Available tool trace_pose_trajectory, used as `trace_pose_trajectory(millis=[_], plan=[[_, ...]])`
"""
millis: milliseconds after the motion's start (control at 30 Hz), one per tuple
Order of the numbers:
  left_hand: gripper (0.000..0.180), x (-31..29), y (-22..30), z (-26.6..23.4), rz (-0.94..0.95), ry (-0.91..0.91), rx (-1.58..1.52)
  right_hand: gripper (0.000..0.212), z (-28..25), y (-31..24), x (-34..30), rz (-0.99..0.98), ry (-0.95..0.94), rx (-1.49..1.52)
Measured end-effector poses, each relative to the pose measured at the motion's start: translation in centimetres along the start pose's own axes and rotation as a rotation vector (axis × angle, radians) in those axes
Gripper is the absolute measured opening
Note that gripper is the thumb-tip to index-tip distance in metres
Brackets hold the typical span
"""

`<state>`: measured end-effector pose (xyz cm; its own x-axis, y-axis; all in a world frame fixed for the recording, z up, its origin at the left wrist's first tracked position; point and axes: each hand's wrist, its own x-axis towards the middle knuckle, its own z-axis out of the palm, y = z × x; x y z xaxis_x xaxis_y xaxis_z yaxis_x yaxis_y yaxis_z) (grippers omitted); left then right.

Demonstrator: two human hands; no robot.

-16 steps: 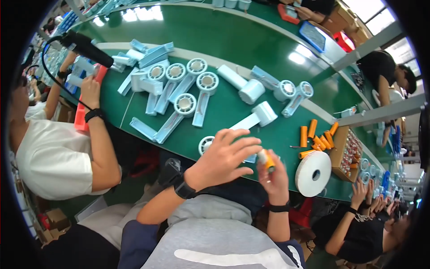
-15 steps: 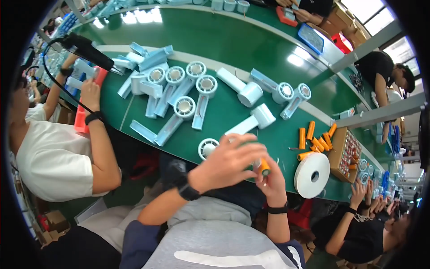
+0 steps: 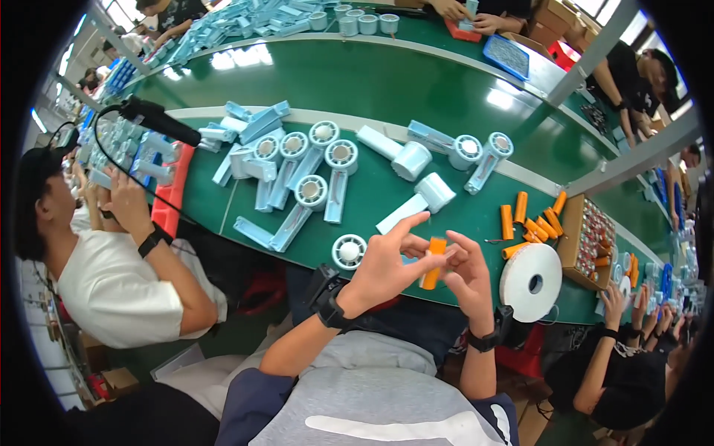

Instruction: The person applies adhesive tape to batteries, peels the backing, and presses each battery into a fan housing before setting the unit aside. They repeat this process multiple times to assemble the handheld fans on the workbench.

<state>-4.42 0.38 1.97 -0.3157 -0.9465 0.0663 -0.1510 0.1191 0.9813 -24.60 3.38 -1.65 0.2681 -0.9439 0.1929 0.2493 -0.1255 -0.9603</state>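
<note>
An orange cylindrical battery [image 3: 434,275] is held upright between my hands, near the table's front edge. My left hand [image 3: 387,264] grips it, with the thumb lying across its side. Around the battery's right side curl the fingers of my right hand [image 3: 470,279], their tips meeting it; part of that contact is hidden. Just left of my left hand lies a light-blue fan housing with a round vented head [image 3: 348,252]. A pale-blue handle with a cup-shaped head [image 3: 416,202] lies beyond my fingers.
Several loose orange batteries [image 3: 507,221] lie right of my hands, beside a white roll [image 3: 531,282] and a cardboard box [image 3: 571,241] of cells. Several fan housings [image 3: 311,192] cover the left part of the green table. A black tool [image 3: 160,120] with a cable hangs there. People work on both sides.
My left hand has gone from spread over the battery to gripping it. The battery has turned from tilted to upright. The whole view has shifted slightly.
</note>
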Motion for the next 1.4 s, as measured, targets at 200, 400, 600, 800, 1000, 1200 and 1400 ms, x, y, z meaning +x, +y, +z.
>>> trace_pose_trajectory(millis=[200, 400, 600, 800, 1000, 1200, 1400], plan=[[0.071, 0.8, 0.0, 1.1, -0.307, 0.008, -0.077, 0.053, 1.2, -0.2, 0.5, 0.123, -0.089, 0.172], [0.076, -0.3, 1.3, 0.8, -0.141, -0.02, 0.128, 0.041, 0.9, 0.5, -0.4, 0.292, 0.116, 0.135], [0.08, -1.3, 2.1, -0.4, -0.164, -0.252, 0.234, 0.032, 3.3, 2.7, -1.3, 0.256, 0.342, 0.312], [0.081, -1.9, 0.4, -1.1, -0.052, -0.236, 0.126, 0.028, 6.1, 3.4, -0.1, 0.144, 0.411, 0.193], [0.086, -2.5, -0.5, 0.0, 0.013, 0.041, 0.166, 0.027, 5.3, 2.2, 0.5, 0.116, 0.343, -0.06], [0.088, -2.3, -0.9, -1.0, 0.203, 0.029, 0.138, 0.031, 5.2, 1.2, 1.0, 0.153, 0.278, 0.105], [0.046, -3.7, -2.4, -6.0, 0.27, -0.094, 0.644, 0.031, 2.3, 2.4, -0.5, 0.101, 0.485, 0.959]])
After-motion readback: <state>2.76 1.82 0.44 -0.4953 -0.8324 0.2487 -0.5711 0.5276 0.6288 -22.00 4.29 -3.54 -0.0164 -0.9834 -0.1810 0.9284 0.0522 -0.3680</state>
